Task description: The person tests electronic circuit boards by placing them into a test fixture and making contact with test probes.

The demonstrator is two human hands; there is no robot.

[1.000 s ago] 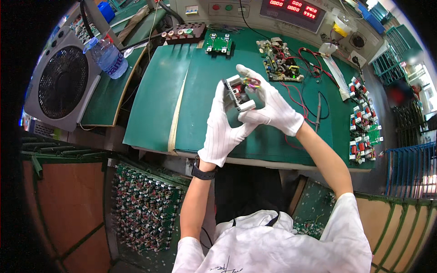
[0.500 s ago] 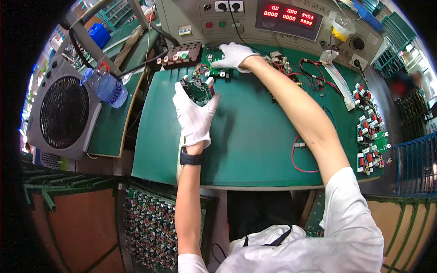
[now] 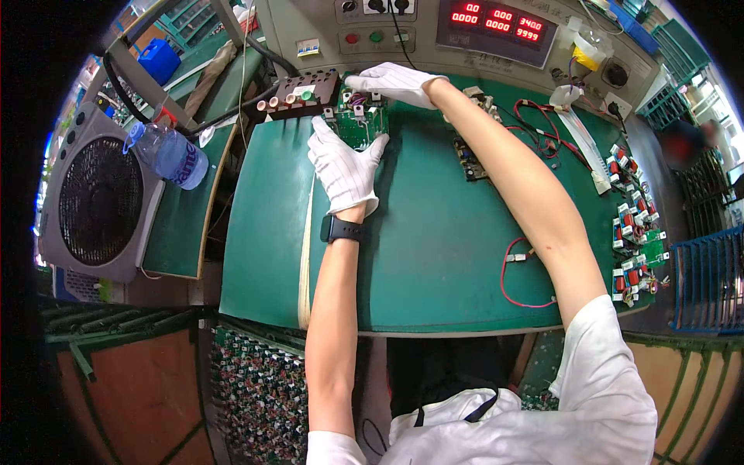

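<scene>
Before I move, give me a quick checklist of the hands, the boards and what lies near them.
1. Left hand and right hand gloved: ok, both covered in white.
2. Left-hand hold: ok, thumb and fingers are on the green circuit board.
3. Right-hand contact with that board: cannot tell, it reaches the far side, fingertips unclear.
4. Component board fully visible: not ok, the right forearm covers part.
5. Red wire clear of both hands: ok, it lies nearer the body.
6. Water bottle away from the boards: ok, it is on the side table.
</scene>
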